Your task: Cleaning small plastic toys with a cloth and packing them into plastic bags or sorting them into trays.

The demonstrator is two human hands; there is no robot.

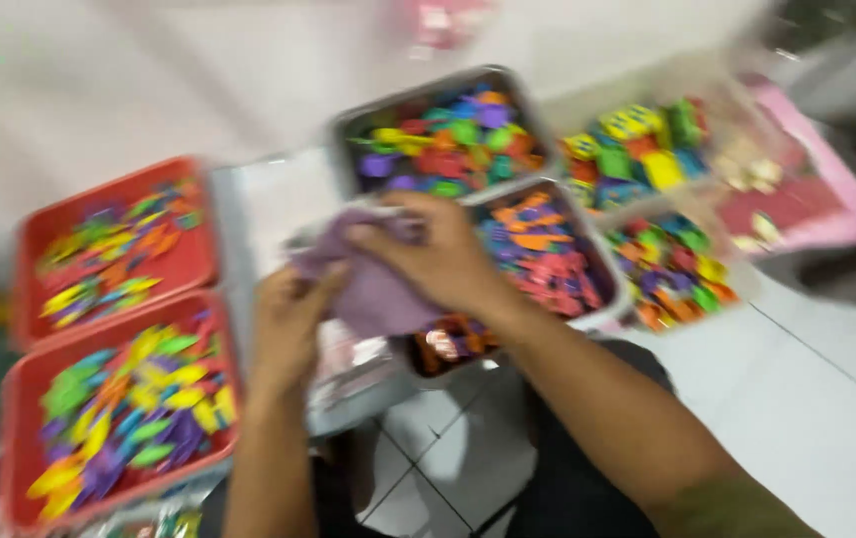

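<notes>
The whole view is motion-blurred. Both of my hands hold a purple cloth [373,289] over the middle of the scene. My left hand [288,324] grips its lower left edge. My right hand [438,259] presses on its top, fingers curled into the fabric. Under the cloth lies a metal tray [602,299] filled with orange, pink and blue foam shapes.
Two red trays [24,239] [11,399] of mixed coloured foam pieces sit at the left. A metal tray [343,134] of pieces stands behind, with clear containers [737,115] of coloured blocks to the right. A pink board [827,204] lies far right. White floor tiles [797,399] show below.
</notes>
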